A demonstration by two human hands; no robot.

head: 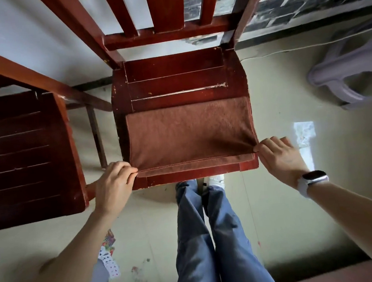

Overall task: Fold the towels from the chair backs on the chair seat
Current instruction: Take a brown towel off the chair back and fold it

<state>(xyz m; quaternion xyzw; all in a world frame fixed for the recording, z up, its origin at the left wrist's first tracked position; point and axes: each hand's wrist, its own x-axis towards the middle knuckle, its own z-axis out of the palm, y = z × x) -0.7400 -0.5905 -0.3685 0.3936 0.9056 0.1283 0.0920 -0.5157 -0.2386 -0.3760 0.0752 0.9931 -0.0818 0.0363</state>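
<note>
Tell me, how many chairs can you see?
2. One chair is in the middle, with the towel on its seat; another chair stands to its left, partly cut off. More may be out of view.

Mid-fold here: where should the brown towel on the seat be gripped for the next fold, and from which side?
Probably the two near corners, from the front. The towel lies flat on the seat, its hemmed edge along the front rim. The left hand and right hand already pinch those corners, free to lift toward the backrest.
</note>
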